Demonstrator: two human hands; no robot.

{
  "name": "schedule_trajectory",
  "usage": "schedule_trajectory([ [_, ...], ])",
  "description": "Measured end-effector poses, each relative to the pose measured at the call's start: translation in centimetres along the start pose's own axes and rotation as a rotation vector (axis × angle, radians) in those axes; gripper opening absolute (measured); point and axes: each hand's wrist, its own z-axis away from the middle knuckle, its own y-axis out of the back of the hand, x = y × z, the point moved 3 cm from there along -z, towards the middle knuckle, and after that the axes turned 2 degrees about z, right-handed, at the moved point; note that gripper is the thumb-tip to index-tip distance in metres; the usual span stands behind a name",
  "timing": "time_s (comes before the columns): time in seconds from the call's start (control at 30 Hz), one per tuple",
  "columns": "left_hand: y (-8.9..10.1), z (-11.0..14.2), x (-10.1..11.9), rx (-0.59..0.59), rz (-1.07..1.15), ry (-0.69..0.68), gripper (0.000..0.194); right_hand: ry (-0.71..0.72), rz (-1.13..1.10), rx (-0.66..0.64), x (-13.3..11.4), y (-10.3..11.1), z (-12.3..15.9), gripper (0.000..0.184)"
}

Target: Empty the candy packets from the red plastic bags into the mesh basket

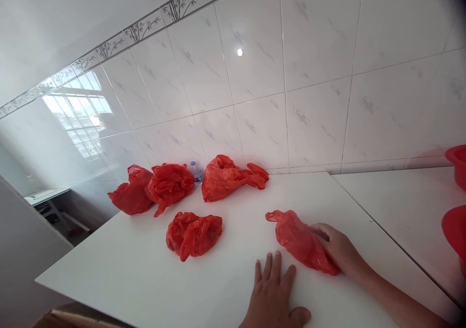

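My left hand (273, 294) lies flat on the white table (127, 265) near its front edge, fingers stretched out and holding nothing. My right hand (338, 250) rests on the near end of a long crumpled red plastic bag (296, 238), its fingers curled against the bag. Several other crumpled red plastic bags lie on the table: one (192, 234) in the middle, one (227, 176) at the back by the wall, and two more (169, 184) (133, 192) at the back left.
A small clear water bottle (196, 171) stands against the tiled wall (291, 75) behind the bags. Two red plastic basins (457, 163) (455, 231) show at the right edge on an adjoining white surface. The table's left edge drops off toward a lower room area.
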Motion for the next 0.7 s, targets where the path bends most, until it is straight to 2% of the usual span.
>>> schedule_trajectory([
  [0.13, 1.3, -1.0, -0.1, -0.064, 0.005, -0.039, 0.087, 0.018, 0.047, -0.055, -0.4, 0.3, 0.1, 0.031],
  [0.2, 1.8, -1.7, -0.4, -0.032, 0.001, -0.116, 0.087, -0.003, 0.050, -0.058, 0.0, 0.5, -0.1, 0.033],
  [0.23, 2.0, -2.1, -0.8, 0.012, -0.001, -0.157, 0.081, -0.014, 0.046, -0.061, 0.4, 0.6, -0.3, 0.034],
  [0.3, 2.6, -2.6, -2.1, 0.184, -0.001, -0.208, 0.051, -0.040, 0.034, -0.078, 1.4, 0.7, -0.9, 0.036],
  [0.37, 4.0, -2.5, -3.9, 0.475, -0.016, -0.182, 0.029, -0.066, 0.017, -0.111, 2.5, 0.7, -1.5, 0.036],
  [0.47, 7.7, -0.7, -6.6, 0.999, -0.164, 0.013, 0.026, -0.081, -0.022, -0.177, 3.6, 0.7, -2.0, 0.036],
  [0.5, 9.2, 0.1, -7.3, 1.143, -0.242, 0.115, 0.026, -0.083, -0.031, -0.189, 3.8, 0.6, -2.0, 0.036],
  [0.53, 10.7, 0.8, -8.1, 1.238, -0.315, 0.226, 0.027, -0.083, -0.035, -0.193, 3.8, 0.6, -2.0, 0.037],
  [0.57, 12.2, 1.4, -9.0, 1.275, -0.376, 0.343, 0.034, -0.080, -0.035, -0.188, 3.7, 0.5, -2.0, 0.038],
  [0.63, 14.9, 2.3, -11.2, 1.236, -0.443, 0.580, 0.056, -0.071, -0.028, -0.174, 3.4, 0.4, -1.8, 0.038],
  [0.7, 16.6, 2.7, -14.0, 1.094, -0.442, 0.746, 0.074, -0.052, -0.025, -0.166, 2.9, 0.3, -1.6, 0.037],
])
